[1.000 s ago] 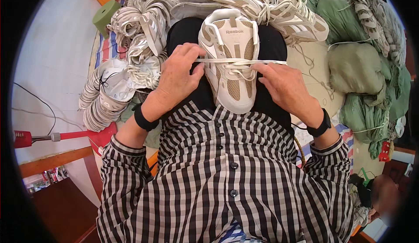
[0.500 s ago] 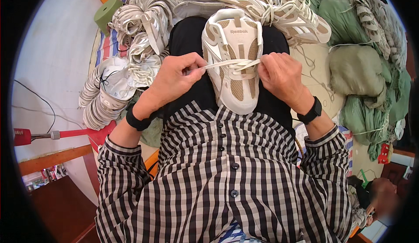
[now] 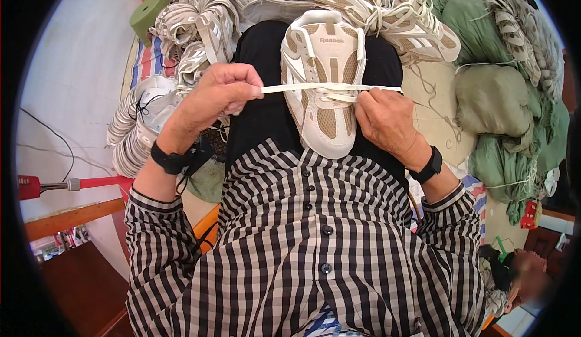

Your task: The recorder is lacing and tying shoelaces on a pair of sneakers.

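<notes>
A white and tan sneaker point(image 3: 330, 122) lies on my black-covered lap, its toe toward me and its tongue standing up. Flat white shoelaces point(image 3: 293, 87) cross over the lower tongue and look knotted or looped there. My left hand point(image 3: 221, 95), out to the left of the shoe, pinches one lace, stretched straight and level. Close against the shoe's right side, my right hand point(image 3: 390, 122) is closed on lace; a strand passes over its knuckles to the right. Its fingertips are partly hidden.
Beyond my knees lie another laced sneaker point(image 3: 417, 25) and bundled shoe uppers point(image 3: 206, 19). Stacked pale shoe parts point(image 3: 130, 137) and a green roll point(image 3: 148, 16) sit at left. Green sacks point(image 3: 493, 98) stand at right. A red bar point(image 3: 100, 183) juts in near my left elbow.
My left hand has moved left and slightly up, drawing out a longer, taut stretch of lace. My right hand has shifted slightly down, beside the shoe. The sneaker stays nearly in place.
</notes>
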The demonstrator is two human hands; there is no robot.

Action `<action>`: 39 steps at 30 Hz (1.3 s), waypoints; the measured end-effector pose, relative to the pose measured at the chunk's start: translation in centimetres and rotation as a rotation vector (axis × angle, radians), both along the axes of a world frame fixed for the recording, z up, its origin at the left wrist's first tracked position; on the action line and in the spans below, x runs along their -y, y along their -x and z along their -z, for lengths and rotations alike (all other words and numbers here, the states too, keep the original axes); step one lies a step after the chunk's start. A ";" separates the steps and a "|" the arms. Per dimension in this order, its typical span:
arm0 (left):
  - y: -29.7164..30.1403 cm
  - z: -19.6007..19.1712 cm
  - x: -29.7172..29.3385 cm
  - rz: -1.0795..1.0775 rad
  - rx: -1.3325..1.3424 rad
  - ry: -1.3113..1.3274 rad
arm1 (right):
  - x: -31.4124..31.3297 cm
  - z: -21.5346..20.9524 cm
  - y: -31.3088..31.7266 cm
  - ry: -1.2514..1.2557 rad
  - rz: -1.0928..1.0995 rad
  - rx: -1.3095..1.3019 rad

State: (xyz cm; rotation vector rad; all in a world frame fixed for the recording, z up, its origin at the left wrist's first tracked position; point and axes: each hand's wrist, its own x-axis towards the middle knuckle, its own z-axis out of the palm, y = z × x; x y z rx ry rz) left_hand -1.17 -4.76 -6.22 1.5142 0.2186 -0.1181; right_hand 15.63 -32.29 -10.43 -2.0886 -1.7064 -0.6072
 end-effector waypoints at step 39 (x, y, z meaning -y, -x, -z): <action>-1.5 -1.5 -1.6 -0.014 0.128 -0.614 | -1.6 -3.2 0.3 -0.026 -0.037 -0.481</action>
